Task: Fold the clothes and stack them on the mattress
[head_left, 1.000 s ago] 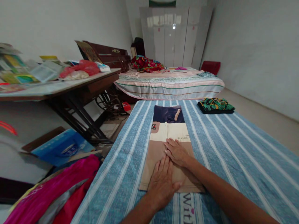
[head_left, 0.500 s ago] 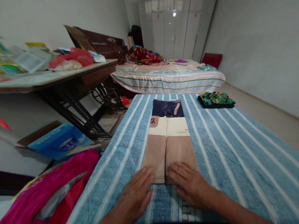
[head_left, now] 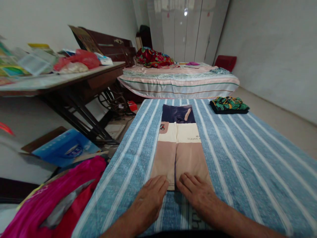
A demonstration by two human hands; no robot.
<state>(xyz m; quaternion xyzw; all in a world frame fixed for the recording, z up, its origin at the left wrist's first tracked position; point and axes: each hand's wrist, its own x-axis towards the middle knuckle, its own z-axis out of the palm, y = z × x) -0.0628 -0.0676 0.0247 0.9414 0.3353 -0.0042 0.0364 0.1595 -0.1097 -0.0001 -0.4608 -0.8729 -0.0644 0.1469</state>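
A pair of pants [head_left: 190,155] lies flat on the blue striped bedspread [head_left: 123,172], its navy waist at the far end, a cream band below it and tan legs towards me. At the near end, my left hand [head_left: 150,198] has its fingers closed over the hem of the left leg. My right hand [head_left: 198,195] grips the hem of the right leg the same way, fingers bent on top. Both thumbs are hidden. A narrow gap between the hands shows the bottom edge of the legs.
Folded dark clothing with a green pattern [head_left: 229,105] sits at the far right of the bedspread. To the left are a pile of pink and red clothes [head_left: 61,195], a blue box [head_left: 66,147] and a cluttered table [head_left: 56,81]. Another bed [head_left: 178,82] stands beyond.
My fingers have gone from resting fairly flat on the leg ends to bending round the hems, and my thumbs have passed out of sight. The pants lie almost as before.
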